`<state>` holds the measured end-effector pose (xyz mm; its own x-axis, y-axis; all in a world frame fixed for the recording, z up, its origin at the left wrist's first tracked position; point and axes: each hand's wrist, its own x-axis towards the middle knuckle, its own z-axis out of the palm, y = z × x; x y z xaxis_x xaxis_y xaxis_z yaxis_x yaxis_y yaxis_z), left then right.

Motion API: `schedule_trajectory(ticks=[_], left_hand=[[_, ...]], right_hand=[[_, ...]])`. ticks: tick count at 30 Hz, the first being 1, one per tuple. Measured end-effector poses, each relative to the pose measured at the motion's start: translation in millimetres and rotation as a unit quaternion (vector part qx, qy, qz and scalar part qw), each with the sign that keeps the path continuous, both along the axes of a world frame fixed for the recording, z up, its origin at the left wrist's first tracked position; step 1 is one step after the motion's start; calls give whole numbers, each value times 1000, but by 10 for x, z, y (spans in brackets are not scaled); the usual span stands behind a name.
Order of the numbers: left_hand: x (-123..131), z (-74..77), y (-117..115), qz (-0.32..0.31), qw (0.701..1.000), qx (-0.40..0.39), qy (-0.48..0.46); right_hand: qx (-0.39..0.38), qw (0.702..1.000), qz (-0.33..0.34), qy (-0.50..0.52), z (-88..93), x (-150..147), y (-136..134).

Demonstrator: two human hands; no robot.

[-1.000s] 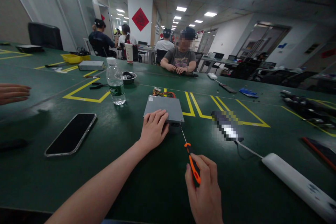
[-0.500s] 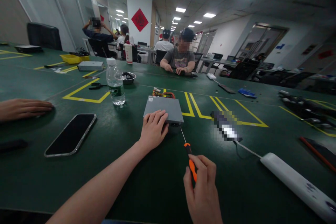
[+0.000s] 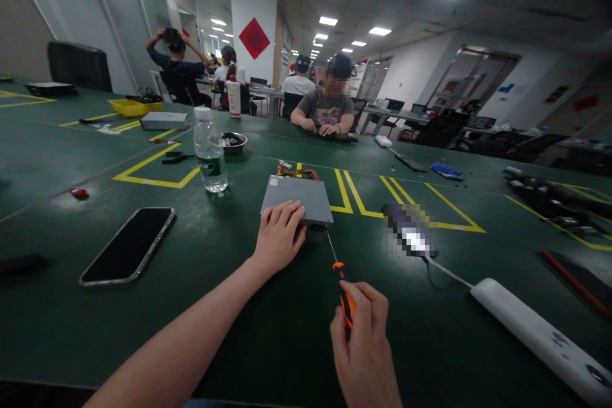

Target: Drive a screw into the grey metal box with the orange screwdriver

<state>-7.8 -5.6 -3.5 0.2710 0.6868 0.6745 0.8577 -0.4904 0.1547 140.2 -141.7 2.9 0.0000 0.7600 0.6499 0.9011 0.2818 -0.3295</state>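
A grey metal computer power supply [image 3: 310, 194] lies on the green table, its bundle of coloured wires [image 3: 299, 171] at the far side. My left hand [image 3: 282, 236] holds it down, fingers across its top and thumb against the near side. In my right hand [image 3: 366, 338] is a screwdriver [image 3: 339, 269] with an orange and black handle, pinched between thumb and fingers. Its thin shaft points up to the power supply's near right corner; whether the tip sits in a screw is too small to tell.
A water bottle [image 3: 210, 159] and a phone [image 3: 129, 246] are on the left, with a small red object [image 3: 79, 193] beyond. To the right lies a white power strip [image 3: 530, 331] with its cable. Across the table sits a person [image 3: 325, 108]. Yellow tape [image 3: 363, 204] marks the tabletop.
The screwdriver handle has turned in my right hand, showing more black. Another person's hand at the left has gone from view, uncovering the small red object. My left hand keeps its place.
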Motion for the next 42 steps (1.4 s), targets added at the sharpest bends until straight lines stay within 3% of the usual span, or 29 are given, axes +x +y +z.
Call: schedule_trajectory(ticks=[12,19,26,34,40,42], left_hand=[[1,13,-10,2,1000,-3,2],[1,10,-10,-1,1000,-8,-1],[1,16,-10,0,1000,-3,-3],[3,11,-11,0,1000,-2,2],[4,-6,2,3,1000,-5,1],[4,-3,1,2,1000,-5,-2]], right_hand=[[-61,997,-43,-17,21,64,6],[-12,998,10,-59,-2,-62,-12],[-19,999,-36,-29,74,50,14],[13,997,32,-62,39,-33,18],[56,995,-54,-62,14,105,84],[44,997,-46,-49,36,141,88]])
